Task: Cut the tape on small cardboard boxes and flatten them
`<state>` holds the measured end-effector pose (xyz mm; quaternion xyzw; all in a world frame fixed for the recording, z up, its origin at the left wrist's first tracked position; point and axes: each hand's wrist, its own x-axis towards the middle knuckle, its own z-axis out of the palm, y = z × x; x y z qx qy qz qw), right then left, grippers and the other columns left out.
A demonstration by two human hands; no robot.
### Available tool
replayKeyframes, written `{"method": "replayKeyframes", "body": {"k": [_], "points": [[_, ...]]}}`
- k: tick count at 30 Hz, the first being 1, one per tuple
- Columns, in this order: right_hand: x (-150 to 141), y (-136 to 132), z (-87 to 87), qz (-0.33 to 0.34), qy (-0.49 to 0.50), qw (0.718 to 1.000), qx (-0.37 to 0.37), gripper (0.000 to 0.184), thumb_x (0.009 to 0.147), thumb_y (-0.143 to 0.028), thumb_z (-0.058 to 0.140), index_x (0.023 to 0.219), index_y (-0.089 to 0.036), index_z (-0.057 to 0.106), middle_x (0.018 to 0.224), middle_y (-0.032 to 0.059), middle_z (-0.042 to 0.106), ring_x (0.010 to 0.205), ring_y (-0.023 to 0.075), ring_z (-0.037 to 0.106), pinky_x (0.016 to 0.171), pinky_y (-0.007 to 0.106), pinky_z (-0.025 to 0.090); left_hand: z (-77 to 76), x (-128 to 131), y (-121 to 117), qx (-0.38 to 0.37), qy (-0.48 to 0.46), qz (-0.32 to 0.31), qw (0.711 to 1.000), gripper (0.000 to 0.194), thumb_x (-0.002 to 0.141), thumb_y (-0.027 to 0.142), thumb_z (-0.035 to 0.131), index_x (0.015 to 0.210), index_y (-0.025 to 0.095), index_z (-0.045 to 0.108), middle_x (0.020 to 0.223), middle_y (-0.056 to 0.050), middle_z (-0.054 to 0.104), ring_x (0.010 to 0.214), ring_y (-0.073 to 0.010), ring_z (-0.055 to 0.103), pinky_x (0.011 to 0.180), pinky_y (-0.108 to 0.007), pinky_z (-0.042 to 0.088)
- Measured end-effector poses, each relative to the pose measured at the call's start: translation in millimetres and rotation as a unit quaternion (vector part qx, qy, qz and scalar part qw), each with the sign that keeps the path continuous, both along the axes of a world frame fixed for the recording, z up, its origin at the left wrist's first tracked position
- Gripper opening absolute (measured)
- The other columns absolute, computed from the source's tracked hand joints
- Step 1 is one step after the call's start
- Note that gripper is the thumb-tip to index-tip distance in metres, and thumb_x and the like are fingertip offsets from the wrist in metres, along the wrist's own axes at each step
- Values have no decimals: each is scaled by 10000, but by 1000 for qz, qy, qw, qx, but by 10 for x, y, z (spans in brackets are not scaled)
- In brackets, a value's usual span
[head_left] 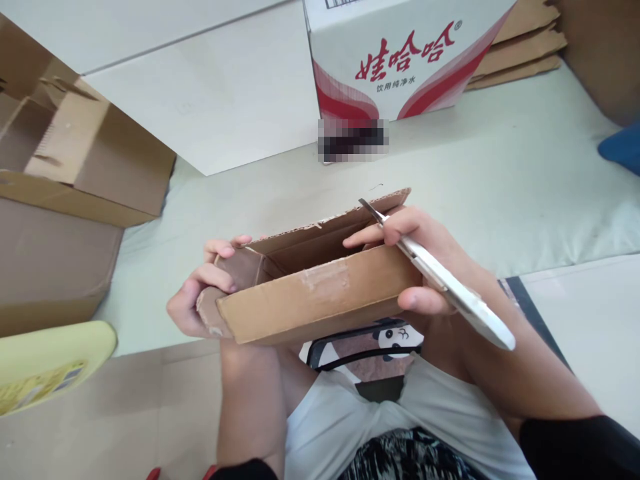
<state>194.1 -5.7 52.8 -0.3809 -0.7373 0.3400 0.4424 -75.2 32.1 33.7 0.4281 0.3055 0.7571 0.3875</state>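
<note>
A pale green cloth (525,180) spreads across the middle of the frame. At top centre stands a white carton (345,40) with red Chinese lettering and red swooshes; a large plain white box (240,93) is beside it, to its left. Brown cardboard boxes (120,153) crowd the upper left. Layered brown cardboard (525,50) sits upper right, a blue object (623,148) at the right edge. Lower left: a yellow-green rounded item (60,353) with a label, above pale floor (115,413).
</note>
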Motion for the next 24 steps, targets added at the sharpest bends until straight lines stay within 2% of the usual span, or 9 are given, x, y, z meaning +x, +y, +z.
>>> {"method": "replayKeyframes", "body": {"k": [3, 6, 11, 15, 18, 19, 20, 22, 24], "points": [[15, 6, 36, 11, -21, 1000, -6, 606, 799, -829, 639, 1039, -287, 511, 1174, 72, 766, 995, 294, 699, 927, 492, 500, 19, -1, -1, -8, 1, -7, 1000, 482, 811, 374, 532, 451, 195, 265, 589, 3, 113, 796, -186, 545, 888, -354, 545], [15, 11, 8, 11, -25, 999, 37, 583, 810, -816, 633, 1036, -291, 519, 1105, 49, 771, 916, 272, 683, 917, 504, 492, 27, 6, 7, -6, 6, -7, 1000, 483, 808, 385, 539, 446, 191, 283, 593, 3, 101, 793, -183, 534, 877, -345, 546], [-51, 21, -115, -57, 45, 991, 109, 494, 824, -733, 639, 1024, -305, 494, 1045, 37, 772, 830, 251, 660, 833, 498, 527, -25, 18, 20, 16, -2, 8, 1000, 443, 804, 364, 528, 476, 179, 296, 610, 5, 98, 782, -177, 540, 898, -362, 543], [-112, 110, -133, -101, 124, 963, 218, 383, 847, -577, 676, 1025, -325, 449, 953, 1, 747, 674, 205, 635, 658, 425, 538, -58, 43, 11, 9, -28, 12, 1000, 334, 827, 318, 506, 553, 187, 365, 647, 3, 203, 881, -204, 606, 970, -444, 548], [-137, 195, -129, -162, 127, 937, 281, 382, 814, -483, 740, 1005, -319, 453, 871, -20, 713, 623, 174, 598, 569, 358, 499, -19, 74, 4, -5, -45, 9, 999, 341, 823, 342, 538, 563, 196, 373, 648, 2, 267, 901, -216, 615, 999, -475, 550], [-143, 216, -136, -173, 125, 931, 295, 384, 803, -460, 751, 1002, -311, 458, 860, -21, 703, 617, 164, 594, 554, 342, 491, 2, 82, 1, -18, -37, 0, 999, 366, 828, 380, 553, 557, 196, 389, 660, -5, 333, 930, -225, 625, 1003, -476, 547], [-148, 230, -149, -180, 122, 927, 307, 383, 798, -441, 751, 1006, -305, 460, 857, -21, 695, 619, 156, 594, 551, 331, 490, 24, 89, -3, -40, -21, -18, 999, 398, 830, 437, 575, 554, 195, 420, 714, -18, 433, 986, -242, 639, 1002, -471, 544], [-155, 241, -194, -210, 115, 921, 306, 359, 824, -427, 715, 1031, -301, 450, 878, -16, 678, 659, 157, 614, 592, 342, 519, 57, 92, -16, -84, 13, -65, 994, 452, 800, 584, 634, 589, 200, 523, 964, -41, 602, 1098, -287, 648, 965, -455, 550], [-155, 233, -250, -248, 111, 919, 286, 348, 860, -430, 676, 1067, -310, 423, 913, -11, 656, 715, 169, 632, 673, 386, 561, 62, 71, -31, -93, 23, -105, 990, 452, 750, 672, 698, 702, 227, 636, 1195, -31, 626, 1108, -288, 651, 903, -426, 568]]}}
